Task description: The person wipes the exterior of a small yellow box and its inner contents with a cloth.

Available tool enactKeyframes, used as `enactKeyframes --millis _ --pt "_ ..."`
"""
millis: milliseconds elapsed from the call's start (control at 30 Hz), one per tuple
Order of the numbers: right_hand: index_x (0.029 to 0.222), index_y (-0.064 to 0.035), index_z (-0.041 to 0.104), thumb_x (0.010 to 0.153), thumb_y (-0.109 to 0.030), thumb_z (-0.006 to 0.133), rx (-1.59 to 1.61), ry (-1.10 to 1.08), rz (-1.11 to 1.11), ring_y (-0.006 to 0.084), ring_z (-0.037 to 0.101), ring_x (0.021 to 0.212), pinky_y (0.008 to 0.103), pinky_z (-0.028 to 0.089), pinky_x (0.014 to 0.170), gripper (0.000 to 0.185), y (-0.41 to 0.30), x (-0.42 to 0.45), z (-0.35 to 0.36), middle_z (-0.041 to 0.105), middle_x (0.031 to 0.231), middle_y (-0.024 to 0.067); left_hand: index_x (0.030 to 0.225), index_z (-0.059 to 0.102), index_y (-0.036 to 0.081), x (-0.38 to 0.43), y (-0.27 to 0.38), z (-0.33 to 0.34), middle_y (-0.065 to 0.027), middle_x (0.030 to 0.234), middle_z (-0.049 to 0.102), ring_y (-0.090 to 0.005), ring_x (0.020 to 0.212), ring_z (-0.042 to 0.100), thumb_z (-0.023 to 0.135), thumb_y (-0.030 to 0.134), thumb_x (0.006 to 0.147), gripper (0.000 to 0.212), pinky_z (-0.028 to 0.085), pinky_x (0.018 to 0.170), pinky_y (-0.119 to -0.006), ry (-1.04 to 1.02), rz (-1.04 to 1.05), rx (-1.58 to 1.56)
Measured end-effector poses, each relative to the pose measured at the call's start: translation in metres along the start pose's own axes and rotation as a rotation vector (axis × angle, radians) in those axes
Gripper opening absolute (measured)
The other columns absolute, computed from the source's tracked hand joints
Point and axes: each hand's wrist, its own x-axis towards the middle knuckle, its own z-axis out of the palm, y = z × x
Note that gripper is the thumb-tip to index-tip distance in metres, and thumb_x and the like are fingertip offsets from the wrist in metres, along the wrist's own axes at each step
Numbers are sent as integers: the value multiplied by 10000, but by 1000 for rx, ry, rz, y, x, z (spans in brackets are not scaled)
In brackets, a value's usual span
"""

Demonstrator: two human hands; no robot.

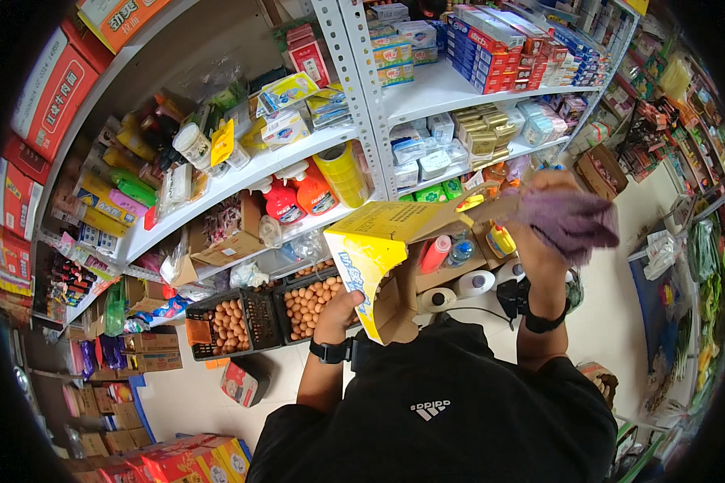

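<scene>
My left hand (pixel 338 314) grips the lower edge of a yellow cardboard box (pixel 393 226), its thumb on the printed side. The box is tilted and its torn-looking side faces me; a brown cardboard flap reaches to the right. My right hand (pixel 544 235) is raised to the right of the box and holds a purple cloth (pixel 571 226), which is blurred; most of its fingers are hidden. Below and between the hands, a red bottle (pixel 436 253) and a clear blue-tinted bottle (pixel 461 252) stand in a cardboard box.
A white metal shelf (pixel 423 105) holds toothpaste boxes (pixel 495 54) and soap packs. Spray bottles (pixel 317 190) stand on the shelf at left. Black crates (pixel 260 320) of eggs are low beside my left hand. White-capped bottles (pixel 474 282) stand in front of my chest.
</scene>
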Motion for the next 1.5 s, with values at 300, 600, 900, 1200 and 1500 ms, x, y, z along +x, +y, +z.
enactKeyframes --millis 300,600,900,1200,1500 --pt "1058 17 543 687 -48 741 -134 -166 223 101 588 882 245 475 780 425 18 49 24 630 966 55 1323 341 57 18 13 33 -108 1216 467 -236 1056 500 452 513 828 683 426 857 -362 -129 -134 -273" --pt "1110 77 511 687 -109 748 54 -174 332 133 584 917 263 466 817 519 79 52 55 617 1023 118 1373 283 88 33 22 61 -160 1342 391 -310 1195 437 272 589 891 695 382 971 -461 -373 -196 -544" --pt "1050 51 536 636 -114 739 -232 -121 -52 267 591 902 297 465 785 490 99 46 68 575 1022 153 1380 270 96 39 21 55 -140 1364 370 -306 1210 422 278 601 884 707 370 983 -458 -390 -218 -548" --pt "1060 72 526 671 -99 724 -206 -58 122 218 585 938 289 464 804 469 110 39 66 581 1058 136 1383 259 91 30 23 55 -156 1369 356 -313 1219 412 252 572 905 678 359 994 -459 -326 -202 -467" --pt "1067 -2 520 767 -42 665 133 -163 192 113 543 909 251 434 822 336 98 53 55 594 967 44 1358 294 69 22 18 43 -165 1292 446 -288 1131 505 285 544 913 651 449 922 -417 -148 -182 -351"
